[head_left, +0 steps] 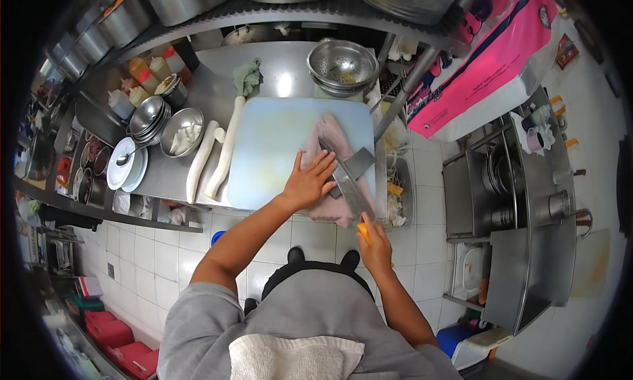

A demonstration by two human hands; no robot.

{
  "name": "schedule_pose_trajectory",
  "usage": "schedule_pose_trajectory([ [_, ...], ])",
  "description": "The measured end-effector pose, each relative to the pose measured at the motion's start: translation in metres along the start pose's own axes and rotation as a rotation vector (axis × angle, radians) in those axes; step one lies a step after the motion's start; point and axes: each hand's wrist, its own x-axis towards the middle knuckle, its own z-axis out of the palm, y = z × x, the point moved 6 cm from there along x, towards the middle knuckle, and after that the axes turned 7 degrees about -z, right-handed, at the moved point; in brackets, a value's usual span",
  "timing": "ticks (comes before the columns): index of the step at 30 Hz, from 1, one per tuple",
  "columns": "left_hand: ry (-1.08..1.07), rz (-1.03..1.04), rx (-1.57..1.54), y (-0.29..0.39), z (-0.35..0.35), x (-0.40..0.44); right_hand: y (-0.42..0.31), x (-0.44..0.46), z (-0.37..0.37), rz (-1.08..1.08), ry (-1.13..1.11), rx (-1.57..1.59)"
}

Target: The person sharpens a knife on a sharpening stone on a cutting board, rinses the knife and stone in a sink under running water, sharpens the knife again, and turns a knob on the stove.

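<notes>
My right hand [376, 245] is closed around the orange handle of a large kitchen knife [352, 190]. The wide blade points away from me, crossing a dark grey flat block that looks like a sharpening stone [360, 162]. Fingers spread, my left hand [310, 181] lies flat with its fingertips on or right beside the blade. Part of the stone is hidden beneath the blade and fingers. Under the stone is a folded pink cloth [326, 130], which lies on the right side of a pale cutting board [264, 142] and hangs over its front edge.
Left of the board lie long peeled white roots [200, 162] and a metal bowl [182, 132] of white pieces. A green cloth [247, 76] and colanders [343, 62] stand behind. A container of scraps [397, 189] is at right. A shelf [297, 16] overhangs the counter.
</notes>
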Motion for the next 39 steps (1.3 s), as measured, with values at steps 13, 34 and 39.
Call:
schedule_pose_trajectory([
  [13,-0.067,0.038,-0.035,-0.007,0.018,-0.007,-0.01,0.003,-0.014,-0.02,-0.087,-0.133],
  [34,0.046,0.037,-0.141,0.007,-0.001,-0.033,-0.014,-0.03,0.0,0.163,-0.192,-0.097],
  [39,-0.057,0.009,-0.199,0.032,-0.009,-0.056,-0.023,-0.069,-0.012,0.144,-0.159,-0.103],
])
